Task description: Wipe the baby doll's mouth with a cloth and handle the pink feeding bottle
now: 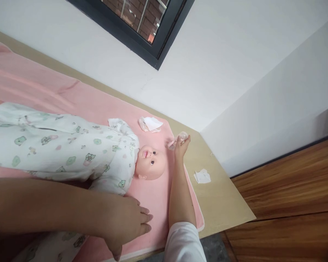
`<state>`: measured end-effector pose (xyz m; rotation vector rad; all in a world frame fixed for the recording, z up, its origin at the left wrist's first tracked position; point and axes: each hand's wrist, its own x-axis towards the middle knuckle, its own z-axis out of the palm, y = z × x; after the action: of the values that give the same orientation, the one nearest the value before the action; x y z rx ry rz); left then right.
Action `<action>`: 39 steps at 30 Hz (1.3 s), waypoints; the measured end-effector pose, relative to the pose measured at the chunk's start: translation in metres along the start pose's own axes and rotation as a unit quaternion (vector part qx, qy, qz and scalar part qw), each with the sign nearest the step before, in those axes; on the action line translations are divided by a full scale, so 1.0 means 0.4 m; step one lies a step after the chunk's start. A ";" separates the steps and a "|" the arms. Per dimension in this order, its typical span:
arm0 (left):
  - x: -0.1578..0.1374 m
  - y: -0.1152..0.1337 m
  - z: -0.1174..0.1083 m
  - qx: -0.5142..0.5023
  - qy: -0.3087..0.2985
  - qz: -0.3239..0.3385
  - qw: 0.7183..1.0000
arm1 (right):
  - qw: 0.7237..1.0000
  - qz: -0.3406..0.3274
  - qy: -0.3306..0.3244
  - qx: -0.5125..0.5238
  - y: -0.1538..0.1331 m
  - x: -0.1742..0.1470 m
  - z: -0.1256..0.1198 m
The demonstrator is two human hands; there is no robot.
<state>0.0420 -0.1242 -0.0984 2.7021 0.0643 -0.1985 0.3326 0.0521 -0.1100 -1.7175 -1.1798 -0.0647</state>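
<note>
Lying face up on a pink blanket (147, 207), a doll (79, 145) stretches leftward from its head (154, 167). Below the head, the left hand (123, 220) points rightward, back uppermost, fingers loosely extended and slightly parted, nothing visible in its grasp. Above the head lies a white paper (153, 123). Up and right of the head, the right hand (182, 147) has its fingers curled around a clear plastic item (183, 135), whose long axis slants from lower left to upper right, the rounded end pointing away from the head. Farther right of the head, a white tissue (202, 176) rests on the table (221, 198).
</note>
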 end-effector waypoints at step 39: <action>-0.236 -0.093 -0.363 -0.047 0.462 -0.220 0.858 | 0.872 -0.255 -0.212 0.360 -0.552 -0.316 -0.148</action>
<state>-0.0353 -0.0310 0.0306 2.3821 0.9395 0.9568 0.1342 -0.0733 0.0043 -0.7477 -1.6888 0.4082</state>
